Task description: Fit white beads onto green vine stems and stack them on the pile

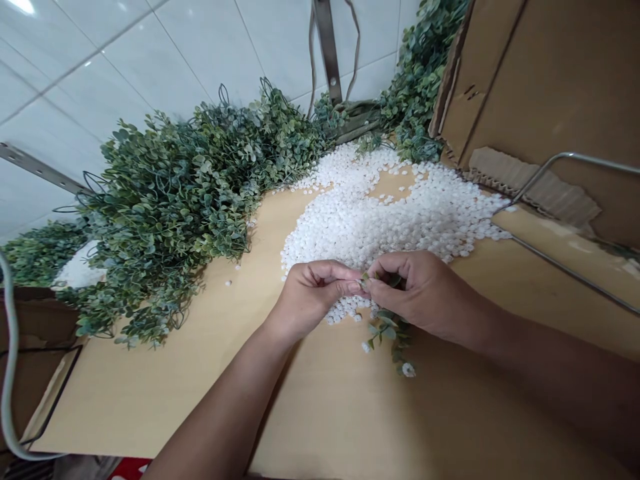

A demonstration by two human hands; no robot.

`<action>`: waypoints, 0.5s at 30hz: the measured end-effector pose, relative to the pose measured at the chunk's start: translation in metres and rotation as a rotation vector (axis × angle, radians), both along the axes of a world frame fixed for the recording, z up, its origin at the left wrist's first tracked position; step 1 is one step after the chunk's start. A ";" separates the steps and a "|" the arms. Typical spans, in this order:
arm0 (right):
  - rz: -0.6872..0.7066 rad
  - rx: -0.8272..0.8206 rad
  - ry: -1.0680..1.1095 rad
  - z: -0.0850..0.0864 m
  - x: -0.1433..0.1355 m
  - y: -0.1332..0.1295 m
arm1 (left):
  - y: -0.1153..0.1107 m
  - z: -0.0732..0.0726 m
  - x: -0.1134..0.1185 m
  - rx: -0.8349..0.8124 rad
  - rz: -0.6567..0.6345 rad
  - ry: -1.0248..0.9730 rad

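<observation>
In the head view, my right hand (417, 290) grips an artificial leaf sprig (395, 333), whose lower end hangs below my fingers over the table. Two small white flowers show on the hanging part. My left hand (313, 293) meets the right one fingertip to fingertip, thumb and forefinger pinched at a leafy tip of the sprig. Whether a small white piece sits between the left fingertips is hidden. Right behind both hands spreads a loose heap of small white flower pieces (370, 220) on the tan tabletop (215, 387).
A big pile of green artificial sprigs (200, 167) lies at the back left, against the tiled wall (190, 47). More greenery (420, 73) stands at the back right beside a cardboard box (555, 80). A bent metal rod (570, 263) juts in from the right.
</observation>
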State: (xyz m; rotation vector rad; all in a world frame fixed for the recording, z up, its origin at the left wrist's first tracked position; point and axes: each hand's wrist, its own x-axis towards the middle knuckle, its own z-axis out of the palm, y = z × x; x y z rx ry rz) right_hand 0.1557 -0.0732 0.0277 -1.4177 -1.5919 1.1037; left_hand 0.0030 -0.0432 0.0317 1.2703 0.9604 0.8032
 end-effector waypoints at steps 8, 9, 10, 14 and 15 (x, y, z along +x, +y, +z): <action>-0.026 0.066 -0.108 -0.005 -0.004 -0.001 | 0.000 -0.004 0.003 0.019 0.005 -0.008; -0.024 0.078 -0.122 -0.006 -0.004 -0.002 | 0.000 -0.004 0.003 0.021 0.010 -0.006; -0.022 0.090 -0.136 -0.006 -0.004 -0.002 | 0.000 -0.005 0.003 0.024 0.016 -0.002; -0.012 0.116 -0.137 -0.003 -0.003 -0.004 | 0.000 -0.004 0.004 0.004 0.037 0.005; -0.008 0.112 -0.116 -0.002 -0.002 -0.003 | 0.000 -0.003 0.005 -0.013 0.041 -0.015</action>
